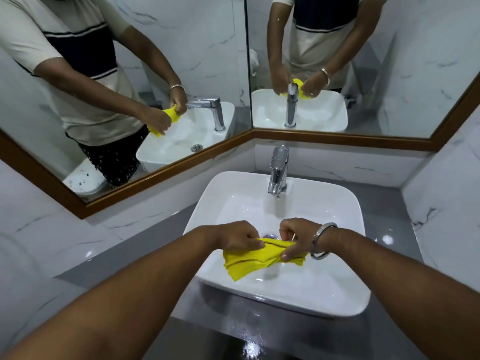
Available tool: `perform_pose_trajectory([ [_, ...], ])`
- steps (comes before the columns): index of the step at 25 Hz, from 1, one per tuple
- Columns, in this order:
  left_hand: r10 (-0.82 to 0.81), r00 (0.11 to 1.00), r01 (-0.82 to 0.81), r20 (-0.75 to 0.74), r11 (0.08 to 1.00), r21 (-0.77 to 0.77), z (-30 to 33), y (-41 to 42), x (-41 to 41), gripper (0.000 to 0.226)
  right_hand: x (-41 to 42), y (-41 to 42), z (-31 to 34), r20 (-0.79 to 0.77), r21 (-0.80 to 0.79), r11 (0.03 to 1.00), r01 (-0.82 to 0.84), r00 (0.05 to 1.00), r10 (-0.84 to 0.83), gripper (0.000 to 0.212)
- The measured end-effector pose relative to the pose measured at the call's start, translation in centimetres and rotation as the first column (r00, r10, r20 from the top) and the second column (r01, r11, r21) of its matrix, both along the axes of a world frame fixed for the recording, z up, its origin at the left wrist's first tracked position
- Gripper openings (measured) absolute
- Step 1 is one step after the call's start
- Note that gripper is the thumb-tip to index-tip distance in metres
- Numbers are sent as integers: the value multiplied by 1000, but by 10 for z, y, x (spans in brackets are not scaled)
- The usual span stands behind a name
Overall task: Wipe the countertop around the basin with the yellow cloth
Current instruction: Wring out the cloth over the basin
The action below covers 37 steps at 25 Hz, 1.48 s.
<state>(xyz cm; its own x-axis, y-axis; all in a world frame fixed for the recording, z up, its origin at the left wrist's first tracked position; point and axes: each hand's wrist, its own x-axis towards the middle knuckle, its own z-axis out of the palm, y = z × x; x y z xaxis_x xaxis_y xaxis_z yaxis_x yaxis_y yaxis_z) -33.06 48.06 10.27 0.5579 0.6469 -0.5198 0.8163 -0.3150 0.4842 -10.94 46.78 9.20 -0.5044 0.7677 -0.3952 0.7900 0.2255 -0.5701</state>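
The yellow cloth (pixel 255 259) hangs bunched over the middle of the white basin (pixel 335 297), just in front of the drain. My left hand (pixel 237 236) grips its left end and my right hand (pixel 296 236), with a metal bangle on the wrist, grips its right end. Both hands hold the cloth above the bowl, clear of the grey countertop (pixel 124 258) that surrounds the basin. Water drops glisten on the countertop in front of the basin.
A chrome tap (pixel 278 170) stands at the back of the basin. Two wood-framed mirrors (pixel 155 61) meet in the corner above and reflect a person's torso and arms. White marble walls (pixel 446 198) close in on the left and right.
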Motion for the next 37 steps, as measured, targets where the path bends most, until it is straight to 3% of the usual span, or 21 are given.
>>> perform_pose_trajectory([
  [3,-43,999,41,22,995,87,-1,1,-1,34,6,3,4,13,-48,998,-29,999,30,37],
  [6,-77,997,81,-26,970,229,-5,3,-2,32,16,3,2,-27,-87,996,16,999,-18,19],
  [9,-28,994,65,-108,931,359,-11,4,-1,44,15,3,-10,35,36,997,75,996,-76,24],
  [11,-9,996,39,-85,933,358,-15,6,-4,45,11,2,-18,22,92,989,117,993,-120,24],
  [15,-118,987,104,109,987,123,-23,19,-31,24,8,-8,-18,114,88,992,93,988,-103,20],
  [18,-222,966,188,130,953,236,-22,30,-48,16,-4,-15,-7,244,121,992,36,968,-65,28],
  [22,-241,947,145,215,912,383,-15,41,-69,14,-24,-29,16,181,300,926,231,939,-293,19],
  [24,-298,938,207,177,891,404,-11,48,-77,16,-36,-42,22,342,315,927,204,887,-311,15],
  [26,-410,901,327,142,857,397,-8,55,-80,19,-47,-55,21,395,318,907,276,831,-392,15],
  [30,-549,808,407,214,783,471,-7,59,-73,17,-53,-93,23,263,334,822,461,792,-551,21],
  [33,-619,750,450,233,735,507,6,42,-48,17,-40,-149,34,79,393,640,660,669,-739,20],
  [37,-763,573,578,298,634,513,27,-9,21,18,-12,-253,49,-57,390,425,817,482,-874,29],
])
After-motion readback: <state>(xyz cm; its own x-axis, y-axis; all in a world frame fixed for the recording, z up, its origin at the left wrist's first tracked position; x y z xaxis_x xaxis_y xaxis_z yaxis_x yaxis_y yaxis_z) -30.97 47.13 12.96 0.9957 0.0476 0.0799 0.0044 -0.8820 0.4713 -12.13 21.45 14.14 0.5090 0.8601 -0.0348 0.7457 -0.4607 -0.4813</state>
